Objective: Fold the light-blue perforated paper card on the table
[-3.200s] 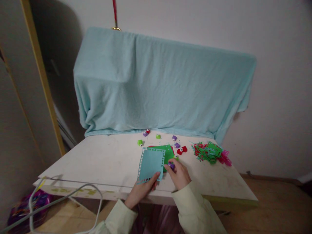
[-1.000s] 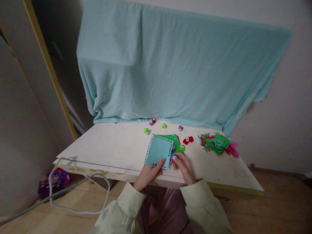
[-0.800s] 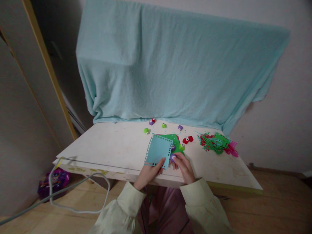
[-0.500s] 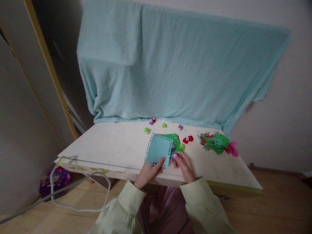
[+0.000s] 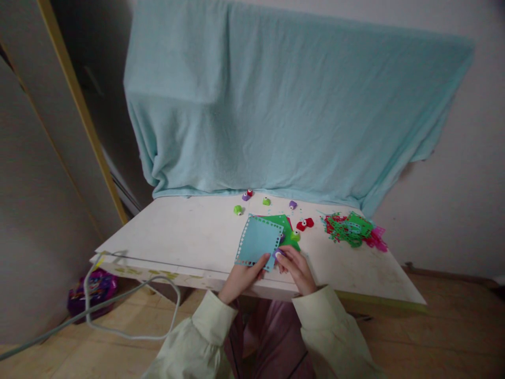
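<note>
- Left hand [image 5: 244, 276]: thumb pressed on the near edge of a light-blue sheet [image 5: 258, 239], which spreads forward from the grip; small punched holes run along its borders.
- Right hand [image 5: 299, 267]: a narrow pinch, thumb and fingers around a purple piece [image 5: 278, 254] with a white spot, at the sheet's right edge. Whether the paper enters the piece cannot be told.
- Just beyond the pinch: green paper [image 5: 283, 225], partly beneath the blue sheet, with a lime piece [image 5: 295, 236] on its right side.
- Farther out from the grip: two red pieces [image 5: 302, 226] side by side, a lone purple block [image 5: 292, 205] and scattered blue specks.
- Well to the right of the grip: a tangled heap of perforated scraps [image 5: 351, 229], green, red, blue and pink.
- Supporting surface: a white tabletop [image 5: 185, 226], faintly stained, reaching out on both sides of the hands.
- Room: a pale blue cloth [image 5: 292, 105] hangs behind the table, before a plain wall [image 5: 469, 142]; below and left of the grip, a grey cable [image 5: 130, 335] loops above a wooden floor [image 5: 437, 331].
</note>
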`<move>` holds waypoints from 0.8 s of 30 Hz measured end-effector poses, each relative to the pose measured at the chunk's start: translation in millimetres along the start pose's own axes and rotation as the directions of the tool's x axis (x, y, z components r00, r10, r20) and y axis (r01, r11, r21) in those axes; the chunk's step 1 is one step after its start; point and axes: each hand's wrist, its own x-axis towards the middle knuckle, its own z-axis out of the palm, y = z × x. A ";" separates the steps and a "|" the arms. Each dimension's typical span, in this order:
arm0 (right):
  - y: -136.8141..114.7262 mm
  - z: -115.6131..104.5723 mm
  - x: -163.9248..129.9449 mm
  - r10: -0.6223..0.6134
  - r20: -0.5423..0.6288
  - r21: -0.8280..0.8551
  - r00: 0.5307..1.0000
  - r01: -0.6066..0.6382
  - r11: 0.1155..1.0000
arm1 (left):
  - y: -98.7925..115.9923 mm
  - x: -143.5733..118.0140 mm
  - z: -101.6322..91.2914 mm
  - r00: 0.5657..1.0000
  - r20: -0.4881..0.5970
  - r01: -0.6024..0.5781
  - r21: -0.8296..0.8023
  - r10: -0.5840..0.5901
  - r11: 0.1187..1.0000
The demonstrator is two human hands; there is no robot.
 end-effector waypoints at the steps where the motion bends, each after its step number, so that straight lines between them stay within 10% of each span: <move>1: -0.3 -0.1 -0.3 -0.001 0.008 -0.001 1.000 0.001 1.000 | 0.4 -0.2 -0.5 1.000 0.006 0.000 0.002 0.000 1.000; 24: 13.5 -5.9 0.0 0.113 0.029 0.030 0.993 -0.114 0.993 | 3.6 -2.7 -1.0 1.000 -0.018 0.025 0.007 -0.024 1.000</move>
